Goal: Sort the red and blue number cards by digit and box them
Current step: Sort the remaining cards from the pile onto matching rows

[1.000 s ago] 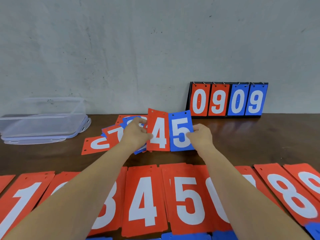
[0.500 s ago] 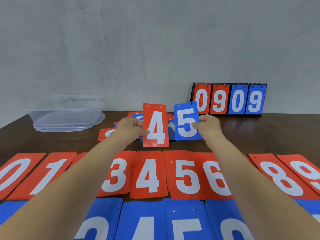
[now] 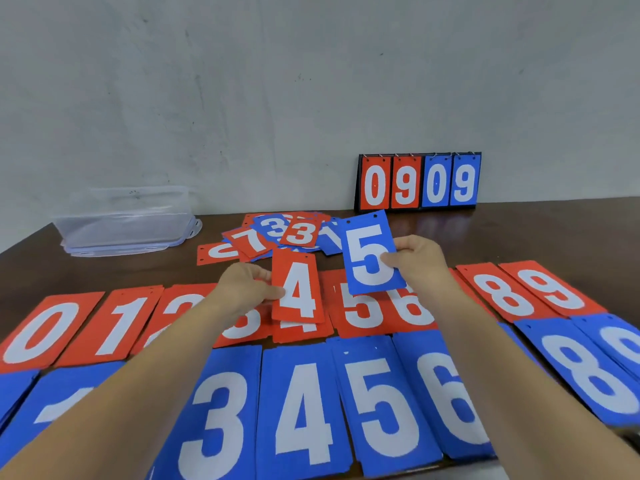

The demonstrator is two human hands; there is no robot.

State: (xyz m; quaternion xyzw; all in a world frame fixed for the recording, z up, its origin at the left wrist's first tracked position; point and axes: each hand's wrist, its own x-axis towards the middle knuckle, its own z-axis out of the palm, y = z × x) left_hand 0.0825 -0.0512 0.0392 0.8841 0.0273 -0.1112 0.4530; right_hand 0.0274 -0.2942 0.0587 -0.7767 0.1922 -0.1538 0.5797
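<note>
The left hand point(image 3: 242, 289) is holding a red 4 card point(image 3: 298, 289) by its left edge, its grip clamped on the card with the thumb on the face. The card is hanging well in front of the scoreboard point(image 3: 419, 181) and off to its left. The right hand point(image 3: 419, 265) is pinching a blue 5 card point(image 3: 370, 254) by its right edge, grip clamped too, and holding it tilted just in front of the scoreboard. A loose heap of cards point(image 3: 277, 233) is lying left of the scoreboard, and a clear box point(image 3: 124, 216) is sitting much farther left. The red row point(image 3: 45, 330) is stretching across the counter point(image 3: 536, 230) in front of the scoreboard, with the blue row point(image 3: 301, 410) lying farther forward.
</note>
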